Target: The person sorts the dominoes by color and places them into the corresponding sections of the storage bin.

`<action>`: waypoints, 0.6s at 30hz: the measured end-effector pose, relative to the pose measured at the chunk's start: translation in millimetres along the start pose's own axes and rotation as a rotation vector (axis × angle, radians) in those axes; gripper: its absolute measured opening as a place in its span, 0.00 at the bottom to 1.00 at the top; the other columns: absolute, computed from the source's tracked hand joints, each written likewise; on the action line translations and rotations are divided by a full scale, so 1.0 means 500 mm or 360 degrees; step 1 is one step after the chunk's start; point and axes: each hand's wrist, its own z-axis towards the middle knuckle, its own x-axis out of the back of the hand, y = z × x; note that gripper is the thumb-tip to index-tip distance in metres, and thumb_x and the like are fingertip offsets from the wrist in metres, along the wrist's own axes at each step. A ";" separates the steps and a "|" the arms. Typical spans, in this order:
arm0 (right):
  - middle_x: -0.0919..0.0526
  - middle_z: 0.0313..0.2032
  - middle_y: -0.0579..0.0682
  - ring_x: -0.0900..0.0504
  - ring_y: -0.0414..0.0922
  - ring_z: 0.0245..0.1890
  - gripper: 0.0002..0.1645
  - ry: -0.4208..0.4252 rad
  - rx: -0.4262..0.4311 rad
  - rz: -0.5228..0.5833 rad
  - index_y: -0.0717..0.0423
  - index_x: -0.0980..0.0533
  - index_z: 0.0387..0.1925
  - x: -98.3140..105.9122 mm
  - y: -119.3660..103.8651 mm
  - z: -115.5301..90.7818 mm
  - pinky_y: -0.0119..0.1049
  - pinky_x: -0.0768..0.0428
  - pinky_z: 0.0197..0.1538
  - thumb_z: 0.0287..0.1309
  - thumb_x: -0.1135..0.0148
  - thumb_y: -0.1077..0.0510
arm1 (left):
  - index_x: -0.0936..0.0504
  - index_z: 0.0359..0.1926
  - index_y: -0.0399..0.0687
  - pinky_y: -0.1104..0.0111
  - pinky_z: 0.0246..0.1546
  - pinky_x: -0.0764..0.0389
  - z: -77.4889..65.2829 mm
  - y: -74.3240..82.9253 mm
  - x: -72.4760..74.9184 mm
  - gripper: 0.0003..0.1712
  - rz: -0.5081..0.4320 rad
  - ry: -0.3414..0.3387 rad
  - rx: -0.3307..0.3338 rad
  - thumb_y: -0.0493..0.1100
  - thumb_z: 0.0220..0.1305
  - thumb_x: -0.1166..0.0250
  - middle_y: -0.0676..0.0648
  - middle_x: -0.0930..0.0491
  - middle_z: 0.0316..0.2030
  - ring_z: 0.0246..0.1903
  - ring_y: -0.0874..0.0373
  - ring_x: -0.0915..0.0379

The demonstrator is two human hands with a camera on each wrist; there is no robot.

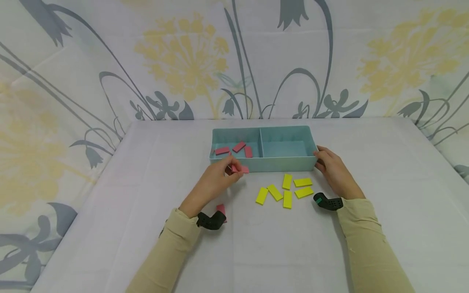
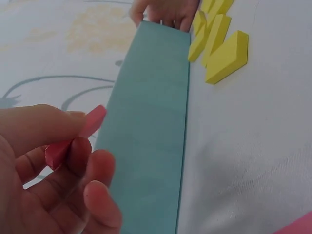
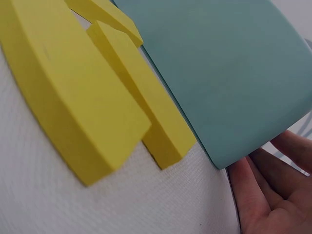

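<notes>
My left hand point(image 1: 216, 179) pinches a small pink block point(image 2: 94, 121) between thumb and fingers, in front of the left half of a teal two-compartment box point(image 1: 271, 165). Several pink blocks point(image 1: 239, 147) lie in that box's left compartment; no blocks show in the right one. At the box's right end, my right hand point(image 1: 335, 173) holds its side, with a fingertip at the rim in the head view. The right wrist view has the fingers point(image 3: 248, 190) against the box's end, low near the table. Another pink block point(image 1: 220, 208) lies partly hidden under the left wrist.
Several yellow blocks point(image 1: 287, 199) are scattered on the white cloth in front of the box, between the hands. A black wrist camera point(image 1: 211, 221) sits on the left wrist and another point(image 1: 327, 202) on the right. Behind the table hangs a flower-patterned cloth point(image 1: 205, 61).
</notes>
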 end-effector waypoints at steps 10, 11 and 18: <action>0.61 0.68 0.53 0.51 0.44 0.65 0.41 0.0010 0.0026 0.0028 0.58 0.60 0.68 0.005 -0.002 -0.005 0.36 0.46 0.63 0.64 0.59 0.43 | 0.26 0.40 0.57 0.68 0.30 0.26 0.009 -0.009 0.009 0.07 -0.0083 0.0264 -0.0159 0.45 0.61 0.47 0.59 0.25 0.37 0.34 0.64 0.31; 0.60 0.68 0.53 0.51 0.44 0.65 0.41 0.0011 0.0024 0.0028 0.58 0.60 0.68 0.005 -0.002 -0.005 0.36 0.46 0.63 0.63 0.59 0.43 | 0.26 0.40 0.58 0.68 0.30 0.26 0.010 -0.010 0.010 0.07 -0.0082 0.0285 -0.0171 0.44 0.61 0.47 0.59 0.26 0.37 0.35 0.65 0.31; 0.61 0.68 0.52 0.52 0.43 0.65 0.41 0.0014 -0.0015 0.0009 0.57 0.60 0.68 0.000 -0.002 -0.003 0.36 0.46 0.63 0.63 0.59 0.44 | 0.24 0.42 0.55 0.69 0.31 0.26 0.011 -0.014 0.015 0.09 -0.0083 0.0351 -0.0216 0.44 0.62 0.45 0.59 0.26 0.38 0.35 0.65 0.31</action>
